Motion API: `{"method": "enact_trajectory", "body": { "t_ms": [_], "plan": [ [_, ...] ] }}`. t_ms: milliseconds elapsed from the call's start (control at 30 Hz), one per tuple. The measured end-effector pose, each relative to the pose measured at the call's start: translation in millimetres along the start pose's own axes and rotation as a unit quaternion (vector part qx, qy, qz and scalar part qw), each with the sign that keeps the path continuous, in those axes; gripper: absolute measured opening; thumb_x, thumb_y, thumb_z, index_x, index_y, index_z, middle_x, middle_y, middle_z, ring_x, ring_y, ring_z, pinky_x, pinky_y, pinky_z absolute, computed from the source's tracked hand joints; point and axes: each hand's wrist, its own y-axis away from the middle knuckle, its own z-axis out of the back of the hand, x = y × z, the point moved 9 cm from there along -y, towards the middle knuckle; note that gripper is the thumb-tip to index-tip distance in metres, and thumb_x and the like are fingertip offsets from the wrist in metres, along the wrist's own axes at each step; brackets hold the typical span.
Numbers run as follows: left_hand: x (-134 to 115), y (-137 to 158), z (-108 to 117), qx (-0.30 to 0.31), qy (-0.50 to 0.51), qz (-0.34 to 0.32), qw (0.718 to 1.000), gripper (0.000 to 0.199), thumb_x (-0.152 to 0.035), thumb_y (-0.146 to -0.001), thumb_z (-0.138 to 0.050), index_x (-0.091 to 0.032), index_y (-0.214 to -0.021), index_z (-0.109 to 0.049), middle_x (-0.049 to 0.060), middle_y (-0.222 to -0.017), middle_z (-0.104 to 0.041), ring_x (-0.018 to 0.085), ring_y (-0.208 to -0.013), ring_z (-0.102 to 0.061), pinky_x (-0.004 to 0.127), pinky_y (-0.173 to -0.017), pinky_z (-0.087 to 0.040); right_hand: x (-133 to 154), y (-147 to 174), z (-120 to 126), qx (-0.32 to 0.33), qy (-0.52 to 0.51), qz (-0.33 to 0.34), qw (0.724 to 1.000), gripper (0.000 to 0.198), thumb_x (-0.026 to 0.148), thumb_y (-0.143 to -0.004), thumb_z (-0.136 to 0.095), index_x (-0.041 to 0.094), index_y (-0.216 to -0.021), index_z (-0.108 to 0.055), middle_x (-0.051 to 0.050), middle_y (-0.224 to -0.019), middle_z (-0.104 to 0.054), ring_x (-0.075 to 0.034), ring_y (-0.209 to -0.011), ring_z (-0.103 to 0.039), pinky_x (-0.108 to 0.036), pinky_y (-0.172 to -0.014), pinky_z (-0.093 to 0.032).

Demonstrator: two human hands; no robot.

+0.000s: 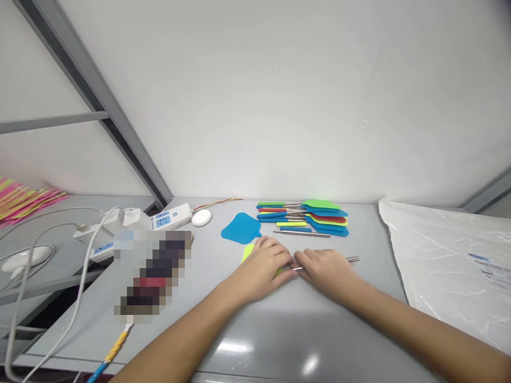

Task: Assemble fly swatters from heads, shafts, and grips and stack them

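Note:
My left hand (263, 268) is closed around a yellow-green fly swatter head (247, 251), whose mesh shows past my knuckles. Fingers of my right hand (325, 270) wrap a thin silver metal rod (354, 259). The rod spans the small gap between both hands, and its far end sticks out to the right; the join at the swatter head is hidden by my fingers. Just beyond my left hand lies a loose blue fly swatter head (241, 229). Behind my right hand rest another metal rod (309, 234), a blue handle (295, 230) and a yellow handle (291, 224).
Several assembled fly swatters (323, 205) in green, blue, red and yellow lie stacked by the wall. A white plastic bag (447, 266) covers the right side. At left are a power strip (172, 217), a white round device (202, 217), cables and a pixelated object (159, 274).

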Motion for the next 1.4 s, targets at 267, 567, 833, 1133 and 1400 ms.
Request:
{"method": "enact_trajectory", "body": {
  "t_ms": [267,567,833,1133,1400],
  "plan": [
    [13.9,3.3,19.6,-0.033,-0.054,-0.010,0.998,0.020,-0.029,-0.094,-0.047,-0.021,-0.088,-0.064,0.000,-0.092,-0.065,0.017,-0.097,-0.047,0.037,-0.093,-0.033,-19.2,-11.0,12.8,0.027,-0.074,-0.041,0.996,0.038,0.052,-0.095,-0.039,0.020,-0.086,-0.059,-0.001,-0.074,-0.066,-0.015,-0.064,-0.061,-0.027,-0.053,-0.027],
    [39.0,13.9,40.6,-0.060,-0.071,0.012,0.996,0.019,-0.030,-0.091,-0.053,-0.023,-0.084,-0.069,0.001,-0.092,-0.065,0.018,-0.094,-0.047,0.035,-0.083,-0.037,-81.3,-40.2,-0.6,0.062,-0.049,-0.142,0.987,0.031,0.040,-0.096,-0.039,0.025,-0.112,-0.061,-0.005,-0.103,-0.068,-0.018,-0.088,-0.064,-0.025,-0.060,-0.038],
    [40.8,12.3,23.5,-0.020,-0.088,0.032,0.995,0.018,-0.032,-0.089,-0.056,-0.021,-0.081,-0.067,0.001,-0.093,-0.064,0.020,-0.097,-0.047,0.037,-0.084,-0.035,-74.5,-42.7,-14.9,0.059,-0.059,-0.146,0.986,0.031,0.038,-0.097,-0.035,0.024,-0.108,-0.060,-0.004,-0.100,-0.067,-0.019,-0.085,-0.064,-0.025,-0.059,-0.038],
    [40.3,13.7,22.2,-0.012,-0.118,0.044,0.992,0.019,-0.034,-0.091,-0.052,-0.021,-0.083,-0.064,0.004,-0.093,-0.062,0.021,-0.100,-0.047,0.039,-0.088,-0.033,-81.2,-43.1,-22.1,0.081,-0.168,-0.186,0.965,0.026,0.031,-0.095,-0.037,0.022,-0.091,-0.062,-0.003,-0.086,-0.068,-0.017,-0.070,-0.062,-0.024,-0.054,-0.035],
    [8.2,2.1,-3.5,-0.017,-0.090,-0.003,0.996,0.021,-0.040,-0.089,-0.053,-0.022,-0.095,-0.062,0.004,-0.101,-0.060,0.022,-0.102,-0.047,0.043,-0.094,-0.032,-78.9,-55.5,-26.6,0.104,-0.143,-0.178,0.968,0.018,0.036,-0.089,-0.050,0.024,-0.086,-0.064,-0.002,-0.086,-0.066,-0.018,-0.073,-0.061,-0.025,-0.055,-0.037]
  ]
}}
